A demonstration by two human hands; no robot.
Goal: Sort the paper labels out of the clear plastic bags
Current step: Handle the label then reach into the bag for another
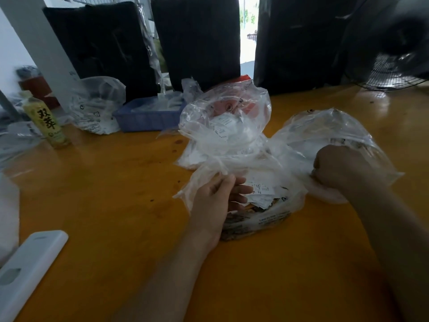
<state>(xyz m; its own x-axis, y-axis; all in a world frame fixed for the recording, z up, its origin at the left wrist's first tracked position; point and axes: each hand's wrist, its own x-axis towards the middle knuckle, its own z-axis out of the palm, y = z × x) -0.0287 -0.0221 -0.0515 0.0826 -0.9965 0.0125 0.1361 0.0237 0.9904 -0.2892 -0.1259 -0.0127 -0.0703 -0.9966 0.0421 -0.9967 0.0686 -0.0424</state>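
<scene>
A heap of crumpled clear plastic bags (pixel 234 145) lies on the orange table (pixel 104 182), just ahead of me. White paper labels (pixel 262 189) with black print show inside the nearest bag. My left hand (pixel 218 198) grips the bunched edge of that bag, thumb on top and fingers curled beneath the film. To the right, my right hand (pixel 341 168) is fisted around a fold of another clear bag (pixel 334 129). More labels (pixel 224 125) sit inside the tall bag at the back of the heap.
A blue plastic tray (pixel 148 117) stands behind the heap, beside another stuffed clear bag (pixel 95 105). A yellow bottle (pixel 46 122) stands far left. A white flat device (pixel 27 270) lies near left. A black fan (pixel 394 66) and dark wrapped bundles (pixel 197 43) line the back.
</scene>
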